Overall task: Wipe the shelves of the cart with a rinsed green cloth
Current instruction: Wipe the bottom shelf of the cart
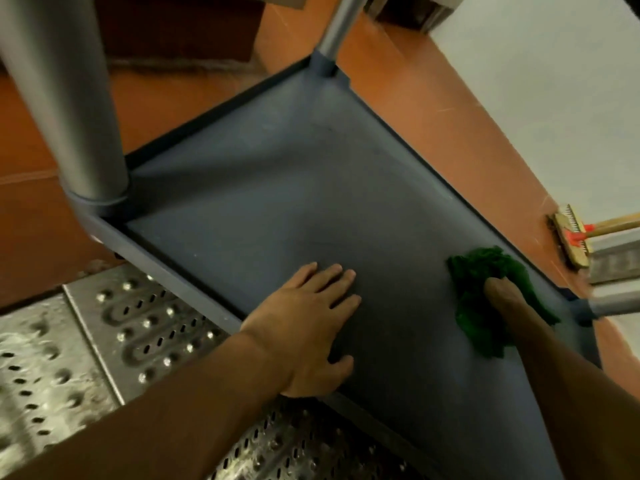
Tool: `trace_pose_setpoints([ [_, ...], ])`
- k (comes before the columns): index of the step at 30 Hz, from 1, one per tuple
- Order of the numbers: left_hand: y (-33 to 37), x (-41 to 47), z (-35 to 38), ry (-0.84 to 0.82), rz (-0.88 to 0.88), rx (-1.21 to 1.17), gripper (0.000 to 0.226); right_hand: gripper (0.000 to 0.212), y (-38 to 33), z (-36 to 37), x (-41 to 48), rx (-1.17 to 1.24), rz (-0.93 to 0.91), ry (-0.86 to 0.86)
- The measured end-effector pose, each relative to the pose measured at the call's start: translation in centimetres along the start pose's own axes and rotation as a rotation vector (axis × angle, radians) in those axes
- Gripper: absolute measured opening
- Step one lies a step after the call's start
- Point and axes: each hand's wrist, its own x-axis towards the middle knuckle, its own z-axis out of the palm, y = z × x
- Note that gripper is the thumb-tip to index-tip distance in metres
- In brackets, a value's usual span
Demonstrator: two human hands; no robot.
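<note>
Head view: grey cart shelf (277,188) filled most of the frame, and everything else was placed relative to it. Left hand (308,323) lay flat and open on shelf near its front rim, fingers spread. Right hand (502,296) pressed down on the bunched green cloth (485,299) at shelf's right side, close to corner post (609,303); grip partly hidden. Perforated metal grate (104,341) sat below the front rim. Brush (571,240) rested on orange floor (415,98) beyond the right rim.

- The left hand (304,323) is bare, with no glove, ring or watch.
- The right hand (502,294) is bare too.
- Both arms are bare right up to the picture's edge, so no sleeves show.
</note>
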Motion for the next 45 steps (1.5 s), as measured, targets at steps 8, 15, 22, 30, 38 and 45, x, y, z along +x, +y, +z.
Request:
trace_pose_setpoints([
  [8, 0.2, 0.0, -0.1, -0.015, 0.032, -0.017, 0.086, 0.069, -14.7, 3.1, 5.4, -0.123, -0.295, -0.132],
  [15, 0.3, 0.2, 0.1, -0.017, 0.037, 0.025, 0.084, 0.061, -28.4, 6.5, -7.5, -0.109, -0.689, -0.16],
  [22, 0.5, 0.1, -0.1, -0.008, 0.014, 0.045, 0.073, 0.052, -28.8, 8.3, -17.1, -0.096, -1.099, -0.257],
  [30, 0.7, -1.3, -0.3, 0.441, -0.13, -0.138, 0.039, 0.055, -18.6, 8.3, -18.0, -0.123, -1.155, -0.133],
  [38, 0.6, -0.9, 0.0, 0.431, -0.25, -0.073, 0.042, 0.07, -5.1, 5.5, -14.1, -0.092, -0.83, -0.06],
  [45, 0.7, -1.1, -0.1, 0.446, -0.242, -0.077, 0.045, 0.054, 6.2, 2.9, -15.6, 0.114, -0.583, -0.025],
])
